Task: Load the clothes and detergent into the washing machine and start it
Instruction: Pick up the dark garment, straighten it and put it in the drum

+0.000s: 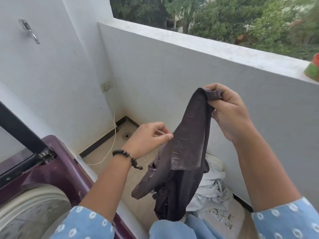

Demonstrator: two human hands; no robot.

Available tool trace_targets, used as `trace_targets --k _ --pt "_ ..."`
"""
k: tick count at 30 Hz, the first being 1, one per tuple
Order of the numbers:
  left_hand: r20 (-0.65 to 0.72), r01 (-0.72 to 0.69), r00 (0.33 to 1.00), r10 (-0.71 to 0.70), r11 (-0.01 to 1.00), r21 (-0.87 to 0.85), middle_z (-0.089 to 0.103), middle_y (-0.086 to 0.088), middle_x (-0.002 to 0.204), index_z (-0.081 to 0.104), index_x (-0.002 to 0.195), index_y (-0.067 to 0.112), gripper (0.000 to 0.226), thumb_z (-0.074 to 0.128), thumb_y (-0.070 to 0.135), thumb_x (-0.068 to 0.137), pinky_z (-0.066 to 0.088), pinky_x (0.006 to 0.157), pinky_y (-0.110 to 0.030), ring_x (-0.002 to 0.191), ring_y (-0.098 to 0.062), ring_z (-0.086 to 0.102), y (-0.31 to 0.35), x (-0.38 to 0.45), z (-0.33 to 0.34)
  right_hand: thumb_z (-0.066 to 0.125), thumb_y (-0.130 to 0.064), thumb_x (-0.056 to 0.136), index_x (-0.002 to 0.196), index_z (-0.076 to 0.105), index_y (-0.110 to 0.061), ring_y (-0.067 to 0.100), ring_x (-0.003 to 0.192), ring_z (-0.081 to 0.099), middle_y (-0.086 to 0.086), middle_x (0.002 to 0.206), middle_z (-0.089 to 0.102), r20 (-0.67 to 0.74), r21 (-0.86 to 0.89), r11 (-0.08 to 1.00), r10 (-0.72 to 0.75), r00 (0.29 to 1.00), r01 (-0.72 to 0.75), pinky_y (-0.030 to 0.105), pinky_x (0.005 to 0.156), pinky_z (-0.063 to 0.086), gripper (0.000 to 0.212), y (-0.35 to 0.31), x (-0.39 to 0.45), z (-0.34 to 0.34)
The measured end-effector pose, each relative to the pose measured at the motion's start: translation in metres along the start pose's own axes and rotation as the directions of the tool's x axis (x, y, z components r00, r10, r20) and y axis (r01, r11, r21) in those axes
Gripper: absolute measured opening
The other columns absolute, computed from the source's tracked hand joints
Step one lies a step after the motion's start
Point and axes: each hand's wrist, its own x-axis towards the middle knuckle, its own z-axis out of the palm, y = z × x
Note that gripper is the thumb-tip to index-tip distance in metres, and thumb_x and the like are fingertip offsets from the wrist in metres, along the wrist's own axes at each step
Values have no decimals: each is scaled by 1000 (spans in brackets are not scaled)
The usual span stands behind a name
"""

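A dark brown-grey garment point(183, 152) hangs in front of me over the balcony floor. My right hand point(226, 111) grips its top edge, held high. My left hand point(148, 138), lower and to the left, pinches the garment's left edge with thumb and forefinger. The maroon top-loading washing machine point(60, 171) stands at the lower left. Its dark-framed lid point(19, 135) is raised and its pale drum opening point(34, 206) shows. A heap of light-coloured clothes point(212, 185) lies below the garment, partly hidden by it. No detergent is in view.
A white parapet wall point(189, 75) runs along the right, with a red and green object point(313, 68) on its ledge. A white cable point(113, 142) drops from a wall socket point(106, 86) to the tiled floor near a drain point(126, 135). A metal hook point(29, 31) sits on the left wall.
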Motion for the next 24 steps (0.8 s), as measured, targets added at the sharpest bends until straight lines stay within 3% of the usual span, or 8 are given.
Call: trace_targets --k 4,8,11,13,16,20,22,24 --pt "140 3 990 -1 1000 -10 57 14 129 46 137 32 60 70 46 84 49 96 -28 116 -4 55 1 0 3 48 3 86 79 67 -22 12 70 55 -3 74 62 -2 19 1000 21 1000 -21 29 64 43 32 2 -3 -7" --pt "132 -41 990 39 999 13 63 22 115 61 119 33 36 60 53 88 51 90 -23 109 3 59 5 -2 19 47 6 87 79 67 -22 13 74 56 -2 76 62 -58 -14 1000 7 998 -8 30 67 44 35 5 -4 -4" --pt "99 -19 995 26 997 -72 66 24 104 62 109 37 57 42 80 77 47 81 -15 96 11 61 11 -6 25 43 13 92 80 66 -21 12 72 58 -3 74 64 -102 -20 1000 22 995 -24 31 67 46 42 6 -3 -4" --pt "126 11 992 0 996 -86 70 16 101 65 106 33 72 33 89 74 52 82 -25 95 4 64 9 -7 27 43 13 93 80 66 -21 12 72 60 -4 74 65 -126 -15 999 28 992 -30 31 68 49 43 8 -2 -4" --pt "221 68 975 -31 984 -162 69 -15 113 64 115 9 97 34 92 73 52 93 -52 103 -28 66 6 -9 26 44 13 92 80 67 -22 12 70 60 -3 74 65 -154 -9 1000 25 988 -27 27 63 50 43 11 1 -5" --pt "244 118 968 -53 958 -260 75 9 108 71 115 22 31 63 41 92 52 98 -42 102 -10 70 -1 -9 30 46 12 92 80 66 -21 10 68 60 -4 73 65 -175 -15 1000 16 984 -19 22 59 51 41 14 2 -1" --pt "134 84 990 -52 967 -240 77 6 97 73 105 22 20 62 33 93 55 92 -44 94 -13 72 -5 -9 31 47 10 94 89 66 -20 8 72 62 -3 78 67 -155 -80 996 22 988 -35 22 62 52 35 16 2 1" --pt "-10 56 998 -59 977 -204 75 0 81 71 94 17 22 59 35 93 56 79 -41 76 -15 70 -4 -6 28 54 2 94 107 64 -25 9 94 63 -2 100 68 -111 -275 958 55 992 -84 26 75 53 32 20 1 0"
